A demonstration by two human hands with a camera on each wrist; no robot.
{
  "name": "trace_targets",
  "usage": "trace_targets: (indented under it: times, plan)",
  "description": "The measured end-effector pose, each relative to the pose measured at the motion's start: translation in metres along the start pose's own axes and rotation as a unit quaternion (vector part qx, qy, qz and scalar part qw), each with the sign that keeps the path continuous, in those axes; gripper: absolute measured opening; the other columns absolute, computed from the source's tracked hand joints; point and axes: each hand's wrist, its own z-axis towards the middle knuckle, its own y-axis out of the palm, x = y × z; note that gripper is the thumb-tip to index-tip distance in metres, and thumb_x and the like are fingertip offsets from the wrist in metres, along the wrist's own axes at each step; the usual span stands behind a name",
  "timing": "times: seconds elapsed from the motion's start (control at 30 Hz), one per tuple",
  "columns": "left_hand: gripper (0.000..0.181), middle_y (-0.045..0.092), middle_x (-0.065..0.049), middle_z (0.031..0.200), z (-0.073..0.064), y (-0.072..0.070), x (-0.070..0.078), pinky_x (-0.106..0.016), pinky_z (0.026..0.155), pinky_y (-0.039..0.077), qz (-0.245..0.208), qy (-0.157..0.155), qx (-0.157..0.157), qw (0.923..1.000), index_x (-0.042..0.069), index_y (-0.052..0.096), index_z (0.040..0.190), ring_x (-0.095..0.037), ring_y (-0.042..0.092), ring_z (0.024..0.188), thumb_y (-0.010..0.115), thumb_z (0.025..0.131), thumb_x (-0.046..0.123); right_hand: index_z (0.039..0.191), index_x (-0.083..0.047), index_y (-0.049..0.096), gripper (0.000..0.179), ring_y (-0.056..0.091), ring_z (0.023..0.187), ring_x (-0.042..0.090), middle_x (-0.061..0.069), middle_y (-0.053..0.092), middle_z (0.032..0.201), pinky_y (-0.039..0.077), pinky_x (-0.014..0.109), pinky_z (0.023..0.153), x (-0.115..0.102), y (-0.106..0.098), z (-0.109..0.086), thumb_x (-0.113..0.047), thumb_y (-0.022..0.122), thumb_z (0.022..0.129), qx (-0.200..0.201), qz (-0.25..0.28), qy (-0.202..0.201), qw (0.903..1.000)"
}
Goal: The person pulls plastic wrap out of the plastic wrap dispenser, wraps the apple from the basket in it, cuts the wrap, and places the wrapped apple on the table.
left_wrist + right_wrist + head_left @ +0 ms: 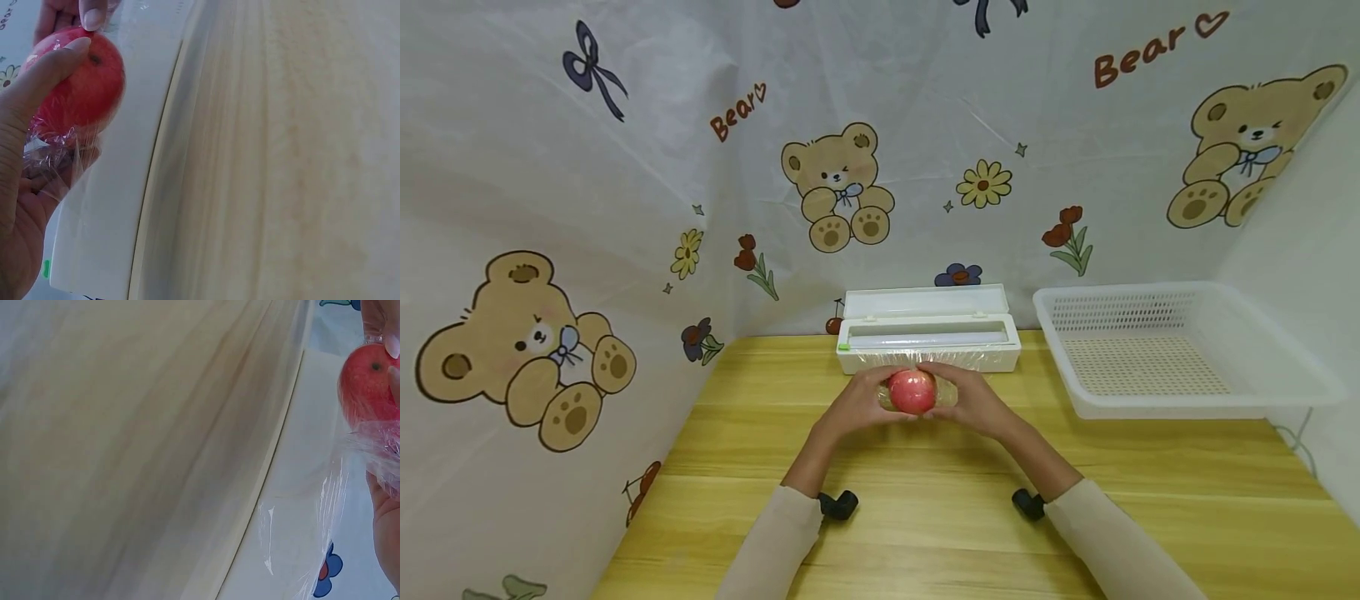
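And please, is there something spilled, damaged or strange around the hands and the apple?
Nothing looks spilled or damaged. Only the cling film looks untidy, bunched in wrinkles against the apple that the left hand and right hand hold.

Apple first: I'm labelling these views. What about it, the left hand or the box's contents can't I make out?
- Apple: right wrist view, cut off by the right edge.
- Left hand: left wrist view, cut off by the left edge.
- Roll: head view, underside hidden by the box's front wall.
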Motion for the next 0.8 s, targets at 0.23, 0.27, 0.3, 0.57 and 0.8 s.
trace_targets:
  times: [0.23, 0.27, 0.3, 0.57, 0.8]
  plan:
    - [0.073, 0.067, 0.004, 0.128, -0.0023, -0.0005, -0.0009, -0.028, 0.095, 0.055, -0.026, -0.016, -0.009, 0.9995, 0.017, 0.062, 0.136, -0.009, 0.064, 0.111, 0.088, 0.075, 0.049, 0.144, -0.008, 0.054, 0.081, 0.051, 0.136, 0.031, 0.006, 0.055, 0.148, 0.044, 0.049, 0.11, 0.0003, 0.0022, 0.0014, -0.005, 0.091, 0.073, -0.002, 0.01, -0.011, 0.9999]
    - [0.073, 0.067, 0.005, 0.128, -0.0027, -0.0007, -0.001, -0.028, 0.094, 0.055, -0.029, -0.022, -0.01, 0.9993, 0.017, 0.062, 0.135, -0.009, 0.064, 0.111, 0.088, 0.075, 0.05, 0.144, -0.009, 0.054, 0.081, 0.052, 0.136, 0.031, 0.006, 0.055, 0.147, 0.044, 0.05, 0.11, 0.0002, 0.0023, 0.0015, -0.005, 0.092, 0.072, -0.003, 0.009, -0.014, 0.9999]
    - [0.073, 0.067, 0.005, 0.127, -0.003, -0.0006, -0.0012, -0.028, 0.094, 0.055, -0.03, -0.027, -0.011, 0.9991, 0.017, 0.062, 0.135, -0.009, 0.064, 0.11, 0.088, 0.076, 0.05, 0.144, -0.009, 0.054, 0.081, 0.052, 0.135, 0.032, 0.006, 0.056, 0.147, 0.044, 0.05, 0.109, 0.0001, 0.0024, 0.0016, -0.005, 0.092, 0.072, -0.004, 0.007, -0.016, 0.9998]
    - [0.071, 0.069, 0.007, 0.124, -0.0042, -0.0014, -0.0007, -0.029, 0.091, 0.056, -0.049, -0.043, -0.014, 0.9977, 0.018, 0.063, 0.135, -0.009, 0.064, 0.107, 0.089, 0.076, 0.048, 0.14, -0.012, 0.059, 0.077, 0.055, 0.132, 0.03, 0.006, 0.061, 0.141, 0.046, 0.05, 0.108, -0.0005, 0.0026, 0.0024, -0.008, 0.093, 0.072, -0.008, -0.014, -0.022, 0.9996]
    - [0.071, 0.067, 0.008, 0.127, -0.0033, -0.0009, 0.0019, -0.029, 0.094, 0.055, -0.059, -0.056, -0.032, 0.9961, 0.019, 0.061, 0.137, -0.007, 0.063, 0.11, 0.087, 0.078, 0.049, 0.135, -0.008, 0.062, 0.073, 0.06, 0.125, 0.029, 0.008, 0.065, 0.135, 0.05, 0.048, 0.104, 0.0016, -0.0011, 0.0044, -0.013, 0.095, 0.071, -0.009, -0.038, -0.045, 0.9982]
